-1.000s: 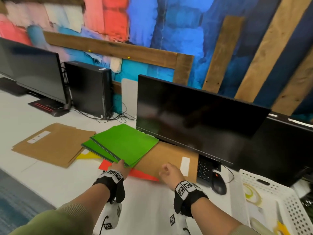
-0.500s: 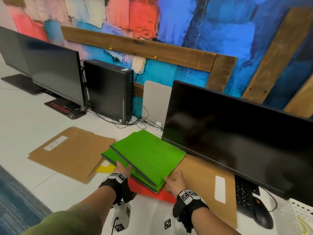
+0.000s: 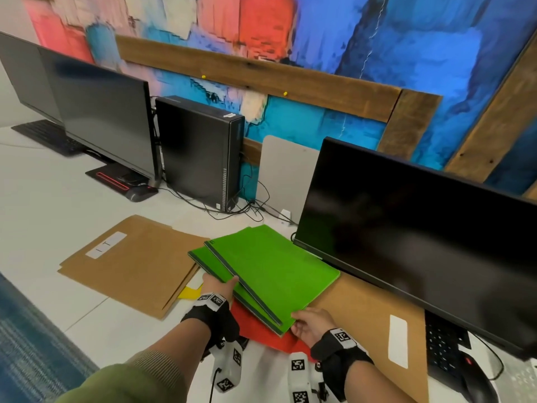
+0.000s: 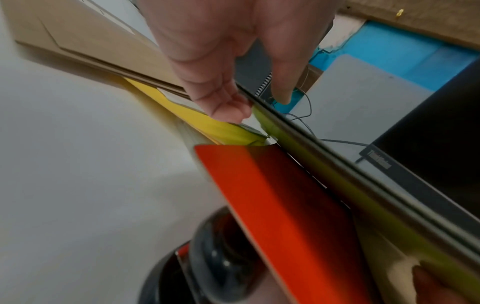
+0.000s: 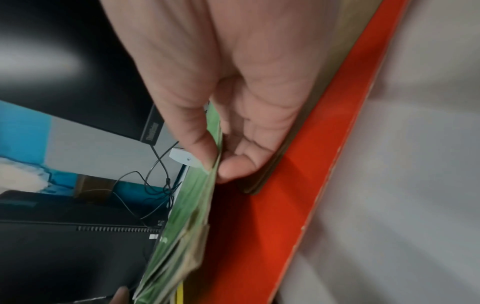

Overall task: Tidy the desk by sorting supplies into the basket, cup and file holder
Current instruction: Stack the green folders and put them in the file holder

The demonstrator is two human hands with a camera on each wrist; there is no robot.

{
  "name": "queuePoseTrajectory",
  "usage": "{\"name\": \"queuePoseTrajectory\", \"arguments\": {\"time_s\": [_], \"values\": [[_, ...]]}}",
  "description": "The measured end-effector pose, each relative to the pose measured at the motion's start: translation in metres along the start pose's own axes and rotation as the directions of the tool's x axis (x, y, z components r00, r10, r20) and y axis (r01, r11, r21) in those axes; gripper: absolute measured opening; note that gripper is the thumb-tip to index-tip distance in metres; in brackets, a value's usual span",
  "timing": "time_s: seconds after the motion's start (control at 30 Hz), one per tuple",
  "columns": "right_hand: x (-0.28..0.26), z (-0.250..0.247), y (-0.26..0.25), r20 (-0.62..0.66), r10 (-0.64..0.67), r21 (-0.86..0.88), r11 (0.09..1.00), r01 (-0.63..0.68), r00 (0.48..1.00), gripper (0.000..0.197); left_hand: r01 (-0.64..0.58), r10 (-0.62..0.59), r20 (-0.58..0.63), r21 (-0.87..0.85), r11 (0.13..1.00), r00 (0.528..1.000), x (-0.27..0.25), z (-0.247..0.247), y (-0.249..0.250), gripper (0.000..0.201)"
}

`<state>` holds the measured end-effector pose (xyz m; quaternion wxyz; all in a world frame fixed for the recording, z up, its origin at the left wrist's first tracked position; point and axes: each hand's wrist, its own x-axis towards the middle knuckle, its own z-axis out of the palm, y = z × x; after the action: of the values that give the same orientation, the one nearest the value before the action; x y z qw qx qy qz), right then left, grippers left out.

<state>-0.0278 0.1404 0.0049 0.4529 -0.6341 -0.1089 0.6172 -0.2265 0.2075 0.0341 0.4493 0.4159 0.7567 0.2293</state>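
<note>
Two green folders (image 3: 270, 271) lie stacked and fanned, tilted up off the desk. My left hand (image 3: 220, 285) grips their left edge, thumb on top, fingers curled underneath; the left wrist view shows the green folders' edge (image 4: 298, 144) against the fingers (image 4: 226, 107). My right hand (image 3: 311, 322) pinches the near right corner of the green folders (image 5: 189, 216), thumb above and fingers below. Under them lie a red folder (image 3: 261, 330), a yellow sheet (image 3: 190, 292) and a brown folder (image 3: 369, 318) with a white label. Another brown folder (image 3: 130, 263) rests to the left.
A black monitor (image 3: 412, 237) stands right behind the folders, with a keyboard (image 3: 444, 344) and mouse (image 3: 476, 376) under it. A second monitor (image 3: 96, 117) and a black computer tower (image 3: 200, 152) stand at the back left, cables between them. The white desk (image 3: 43, 222) ends at blue carpet (image 3: 29, 353).
My right hand moved left from the brown folder onto the green folders' near corner. Both hands now hold the green stack, and its near edge has come up off the red folder.
</note>
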Motion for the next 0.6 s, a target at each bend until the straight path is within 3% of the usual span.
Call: {"name": "queuePoseTrajectory", "arguments": {"time_s": [0.17,0.37,0.5,0.6], "values": [[-0.015,-0.008,0.002,0.120,0.058,-0.001,0.998,-0.058,0.991,0.032,-0.012,0.010,-0.025,-0.070,0.997,1.000,-0.005,0.003,0.006,0.082],[-0.028,-0.012,0.012,0.179,0.059,0.039,0.997,-0.067,0.982,0.027,0.000,-0.006,-0.040,-0.143,0.990,0.999,-0.023,0.011,0.006,0.078],[-0.041,-0.027,0.010,0.117,-0.054,0.207,0.978,0.029,0.992,0.014,-0.081,0.075,-0.059,-0.120,0.989,0.995,-0.033,0.012,0.005,0.073],[-0.049,-0.054,0.003,0.032,-0.084,0.286,0.956,0.071,0.996,0.028,-0.153,0.144,-0.080,-0.121,0.981,0.986,-0.047,0.014,0.001,0.069]]}}
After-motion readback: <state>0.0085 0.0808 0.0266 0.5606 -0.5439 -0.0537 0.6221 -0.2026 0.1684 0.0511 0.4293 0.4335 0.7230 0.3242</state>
